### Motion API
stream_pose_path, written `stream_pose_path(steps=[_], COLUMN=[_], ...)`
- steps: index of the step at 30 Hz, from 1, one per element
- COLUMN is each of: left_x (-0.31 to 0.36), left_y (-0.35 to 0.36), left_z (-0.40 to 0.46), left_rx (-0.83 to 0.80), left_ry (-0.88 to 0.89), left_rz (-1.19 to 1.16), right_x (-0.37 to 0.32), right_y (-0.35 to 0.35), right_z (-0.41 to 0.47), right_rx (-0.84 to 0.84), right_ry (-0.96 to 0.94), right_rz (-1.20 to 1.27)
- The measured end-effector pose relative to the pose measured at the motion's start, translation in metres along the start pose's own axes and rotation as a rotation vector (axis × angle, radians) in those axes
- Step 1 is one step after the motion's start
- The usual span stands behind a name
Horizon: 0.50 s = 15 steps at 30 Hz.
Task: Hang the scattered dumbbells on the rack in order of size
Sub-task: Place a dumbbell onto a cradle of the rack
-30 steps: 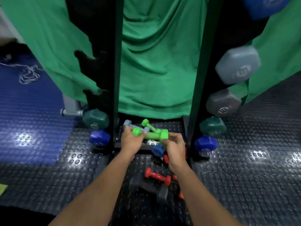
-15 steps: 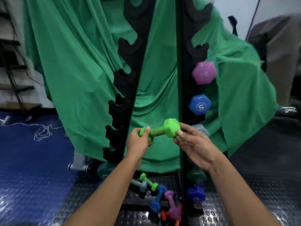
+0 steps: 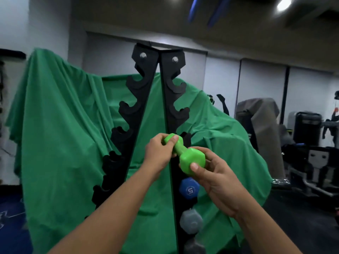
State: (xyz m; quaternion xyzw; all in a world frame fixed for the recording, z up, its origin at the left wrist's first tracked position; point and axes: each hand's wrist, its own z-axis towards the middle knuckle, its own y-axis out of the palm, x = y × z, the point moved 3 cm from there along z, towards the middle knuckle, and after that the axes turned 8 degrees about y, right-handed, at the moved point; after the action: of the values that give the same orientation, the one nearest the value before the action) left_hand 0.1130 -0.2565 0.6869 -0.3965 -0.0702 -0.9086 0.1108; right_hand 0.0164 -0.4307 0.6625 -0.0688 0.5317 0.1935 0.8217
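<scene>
I hold a small bright green dumbbell (image 3: 189, 155) in both hands in front of the black A-shaped rack (image 3: 145, 99). My left hand (image 3: 159, 153) grips its far head and handle; my right hand (image 3: 216, 176) pinches the near head from below, thumb on its face. The dumbbell sits level with a notch on the rack's right upright (image 3: 184, 138). Under my right hand, a blue dumbbell marked 5 (image 3: 189, 189) hangs on that upright, then a light grey one (image 3: 190, 223) and a darker grey one (image 3: 194, 246). The pink dumbbell is hidden behind my hands.
A green cloth (image 3: 60, 134) drapes behind and around the rack. The upper notches on both uprights hold nothing. Gym machines (image 3: 311, 153) and a grey-covered machine (image 3: 256, 118) stand at the right. Blue floor mat (image 3: 11, 226) lies at lower left.
Both hands lifted the green dumbbell from the floor pile up to mid-rack height. My view tilted up, so the floor dumbbells dropped out of sight. The dumbbell has turned end-on toward me.
</scene>
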Motion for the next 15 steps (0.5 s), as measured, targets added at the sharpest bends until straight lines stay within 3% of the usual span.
stream_pose_path(steps=[5,9,15], left_x=[0.033,0.021,-0.02], left_y=[0.014,0.005,-0.002], left_z=[0.019,0.022,0.019], left_rx=[0.08,0.099,-0.211], left_ry=[0.182,0.292,0.172], left_rz=[0.227,0.352,0.504], right_x=[-0.007,-0.018,-0.018], right_y=[0.011,0.001,-0.026], right_z=[0.014,0.031,0.072], right_rx=[0.206,0.351,0.517], right_ry=[-0.23,-0.334,-0.326], right_rz=[-0.232,-0.397,-0.58])
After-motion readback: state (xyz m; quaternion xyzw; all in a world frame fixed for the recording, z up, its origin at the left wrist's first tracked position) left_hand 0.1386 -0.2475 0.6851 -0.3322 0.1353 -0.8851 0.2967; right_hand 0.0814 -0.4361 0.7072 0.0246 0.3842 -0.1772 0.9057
